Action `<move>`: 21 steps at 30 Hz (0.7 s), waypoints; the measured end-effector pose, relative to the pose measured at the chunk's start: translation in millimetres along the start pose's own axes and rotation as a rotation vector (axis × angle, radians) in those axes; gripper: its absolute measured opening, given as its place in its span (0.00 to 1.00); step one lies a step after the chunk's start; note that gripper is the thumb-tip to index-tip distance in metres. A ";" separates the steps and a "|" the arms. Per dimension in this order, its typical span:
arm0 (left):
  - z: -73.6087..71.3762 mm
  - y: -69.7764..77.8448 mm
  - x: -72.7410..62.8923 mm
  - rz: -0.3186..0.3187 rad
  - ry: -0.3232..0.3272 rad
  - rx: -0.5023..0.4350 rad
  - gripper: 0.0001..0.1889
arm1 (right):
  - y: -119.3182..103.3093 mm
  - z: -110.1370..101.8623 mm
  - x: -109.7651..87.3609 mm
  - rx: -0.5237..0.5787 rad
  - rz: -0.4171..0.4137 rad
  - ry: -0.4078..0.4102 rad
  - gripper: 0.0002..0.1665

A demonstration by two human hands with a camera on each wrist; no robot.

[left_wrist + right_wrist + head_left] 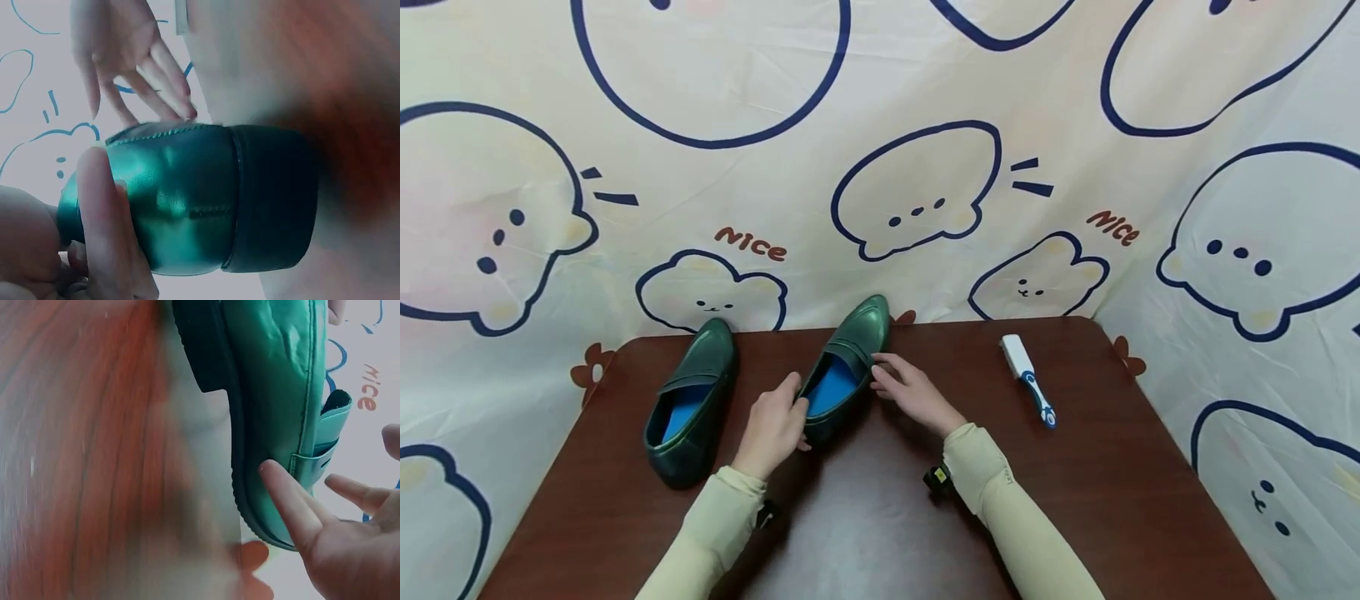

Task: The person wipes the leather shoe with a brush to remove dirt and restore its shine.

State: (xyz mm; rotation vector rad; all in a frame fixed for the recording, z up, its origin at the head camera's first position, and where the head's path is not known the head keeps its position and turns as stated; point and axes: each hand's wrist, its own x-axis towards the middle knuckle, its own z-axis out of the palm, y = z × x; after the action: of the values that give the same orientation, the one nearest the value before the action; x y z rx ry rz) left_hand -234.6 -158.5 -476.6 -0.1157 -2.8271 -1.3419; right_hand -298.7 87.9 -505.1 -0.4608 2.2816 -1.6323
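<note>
A green loafer point(863, 327) with a blue insole is near the back edge of the table, toe pointing away. My left hand point(772, 427) grips it at the back, with the fingers over the heel rim; the left wrist view shows the green heel point(181, 200) close up. My right hand point(917, 398) is on the loafer's right side, fingers extended. In the right wrist view a fingertip rests against the side of the shoe point(269, 412), just by the strap. The matching green loafer point(703, 354) stands to the left.
A brush point(1019, 360) with a white head and a blue-and-white handle lies on the right of the brown table point(895, 517). Behind the table and along both sides hangs a pale cloth point(805, 192) printed with cartoon outlines.
</note>
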 end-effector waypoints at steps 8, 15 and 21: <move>-37.4 -13.8 -19.1 -0.150 -0.023 -0.100 0.09 | -13.6 39.7 15.8 -0.054 -0.033 -0.129 0.33; -56.4 -30.0 -31.6 -0.168 0.000 -0.025 0.09 | -25.8 70.2 31.7 -0.115 -0.031 -0.194 0.35; -61.9 -38.9 -34.9 -0.172 0.023 0.026 0.10 | -24.3 88.6 43.2 -0.109 -0.013 -0.212 0.36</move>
State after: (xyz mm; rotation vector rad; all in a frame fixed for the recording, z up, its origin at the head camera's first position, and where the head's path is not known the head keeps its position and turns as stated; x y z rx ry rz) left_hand -203.9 -233.2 -468.9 0.1463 -2.8907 -1.3250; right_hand -298.7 -13.4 -511.9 -0.6426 2.2194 -1.3965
